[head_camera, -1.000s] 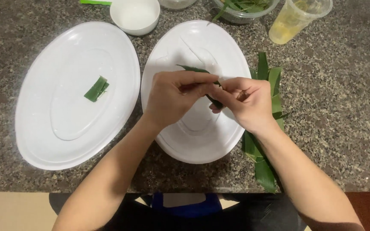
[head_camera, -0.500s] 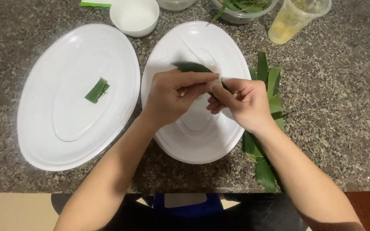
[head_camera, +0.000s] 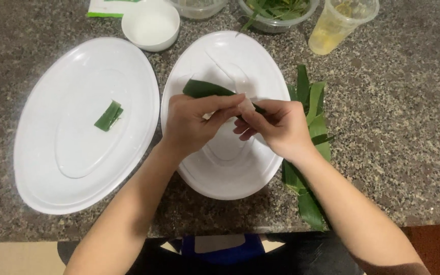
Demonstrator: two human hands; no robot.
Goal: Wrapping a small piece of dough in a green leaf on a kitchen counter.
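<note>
your left hand [head_camera: 192, 125] and right hand [head_camera: 276, 127] meet over the middle of the oval white plate [head_camera: 260, 173] that sits straight in front of you on the speckled stone bench [head_camera: 398, 127]. both are clamped on the same dark green leaf strip [head_camera: 204, 89]: the left grip pinches it between thumb and forefinger, and the right grip closes on it from the other side, fingertips nearly touching the left ones. the free end of the strip sticks out to the upper left, above your left knuckles, held up off the plate. something pale shows where the two grips meet, possibly a bit of filling or a fingernail; the view is too tight to tell.

to your left lies a second, larger white oval plate [head_camera: 42, 153], its rim just beside the first plate's rim. a small folded leaf piece [head_camera: 109, 115] rests near its centre. to your right, a bundle of long green leaves [head_camera: 311, 112] lies on the bench, partly tucked under the near plate's edge and your right wrist.

along the far edge stand a small white bowl [head_camera: 150, 25], a clear tub of green leaves [head_camera: 276, 11], and a clear plastic cup [head_camera: 339, 24] with pale yellow liquid.
</note>
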